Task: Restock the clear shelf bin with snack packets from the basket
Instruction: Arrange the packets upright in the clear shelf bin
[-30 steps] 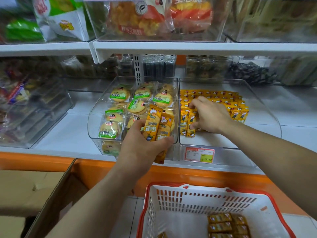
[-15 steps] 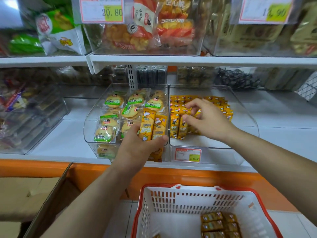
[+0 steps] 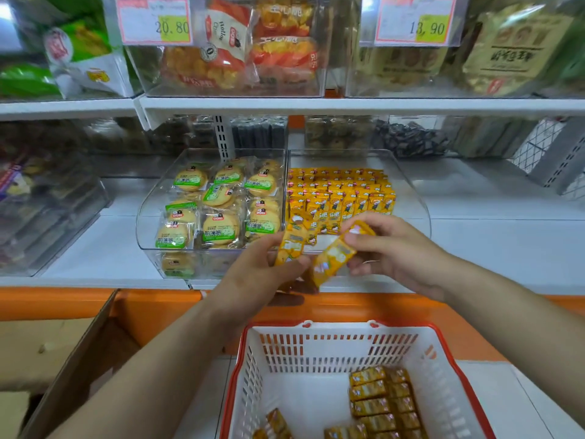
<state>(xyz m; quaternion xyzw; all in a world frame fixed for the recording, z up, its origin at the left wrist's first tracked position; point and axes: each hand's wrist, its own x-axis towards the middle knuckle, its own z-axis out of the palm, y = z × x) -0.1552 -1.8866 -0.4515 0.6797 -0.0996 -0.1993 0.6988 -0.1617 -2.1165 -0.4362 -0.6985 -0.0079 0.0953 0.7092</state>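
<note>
Head view: left hand (image 3: 262, 277) grips bunch of yellow snack packets (image 3: 291, 245) before clear shelf bin (image 3: 416, 194). Right hand (image 3: 395, 251) pinches single packet (image 3: 332, 259) beside bunch. Best: lift over bin's lip, stand upright against front row (image 3: 348, 205), label outward. Basket (image 3: 316, 343) below holds more.

Bare forearms (image 3: 148, 372), bare hands (image 3: 253, 278)
</note>
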